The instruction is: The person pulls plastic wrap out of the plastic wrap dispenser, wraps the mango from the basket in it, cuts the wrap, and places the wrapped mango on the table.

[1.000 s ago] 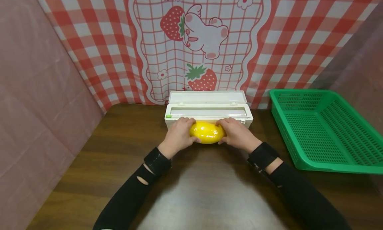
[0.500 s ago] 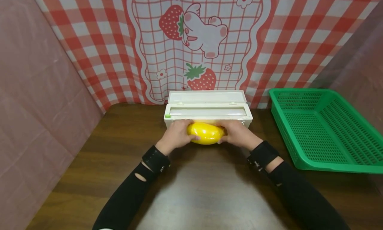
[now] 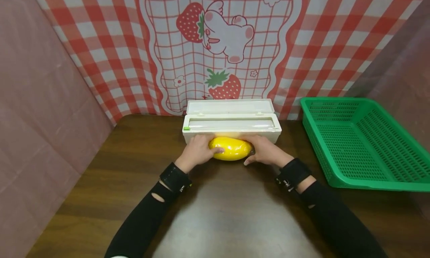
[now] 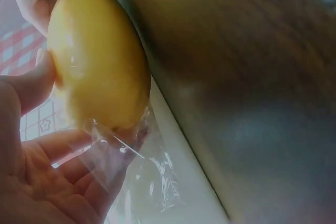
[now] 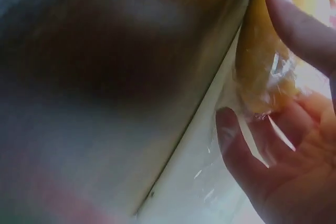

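Observation:
A glossy yellow mango (image 3: 231, 148) with clear cling film (image 4: 152, 171) around it lies lengthwise between both hands, close in front of a white cling film dispenser (image 3: 231, 123). My left hand (image 3: 197, 150) holds its left end, thumb on the near side. In the left wrist view the other fingers spread behind loose film at the fruit's end. My right hand (image 3: 267, 150) curls its fingers behind the right end, with the thumb low at the near side. Film hangs over those fingers (image 5: 228, 135) in the right wrist view. The far fingertips are hidden in the head view.
The dispenser's lid (image 3: 230, 106) stands raised, with a small green slider (image 3: 186, 128) at its left. A green plastic basket (image 3: 339, 181) stands at the right on the brown wooden table (image 3: 134, 153). A red-and-white checked cloth (image 3: 117, 38) hangs behind.
The left thumb has slid further onto the mango's near side. The right thumb has moved slightly down from the fruit's end. The mango has stayed nearly in place before the dispenser.

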Demonstrator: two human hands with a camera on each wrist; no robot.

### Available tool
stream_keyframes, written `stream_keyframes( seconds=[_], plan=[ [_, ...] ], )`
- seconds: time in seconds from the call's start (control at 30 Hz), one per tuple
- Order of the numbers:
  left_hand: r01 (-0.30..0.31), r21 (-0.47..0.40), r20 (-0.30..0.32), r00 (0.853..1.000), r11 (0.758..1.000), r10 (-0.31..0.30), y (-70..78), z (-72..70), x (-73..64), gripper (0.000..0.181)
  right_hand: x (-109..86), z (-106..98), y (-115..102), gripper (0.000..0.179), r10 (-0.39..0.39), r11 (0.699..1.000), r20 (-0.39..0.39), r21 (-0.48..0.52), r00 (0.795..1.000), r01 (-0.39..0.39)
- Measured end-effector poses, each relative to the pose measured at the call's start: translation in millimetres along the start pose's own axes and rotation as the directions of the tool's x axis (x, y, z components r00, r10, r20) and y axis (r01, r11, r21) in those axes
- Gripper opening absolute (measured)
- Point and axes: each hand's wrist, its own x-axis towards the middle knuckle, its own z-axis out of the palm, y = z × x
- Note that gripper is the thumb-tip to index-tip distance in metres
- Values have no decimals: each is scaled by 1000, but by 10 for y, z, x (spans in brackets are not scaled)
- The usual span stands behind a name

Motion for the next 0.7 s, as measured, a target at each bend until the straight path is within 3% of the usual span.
stream_keyframes(
  seconds=[0.27, 0.57, 0.7],
  plan=[
    [17, -102, 11, 1000, 995, -16, -53, 4, 19, 58, 22, 41, -17, 70, -3, 999, -39, 40, 999, 5],
    [169, -206, 28, 986, 964, -167, -41, 0, 21, 61, -5, -31, 8, 56, 45, 985, 48, 165, 998, -52],
    [197, -221, -18, 978, 955, -206, -34, -7, 30, 62, -24, -68, 22, 52, 55, 973, 76, 219, 996, -70]
  ],
)
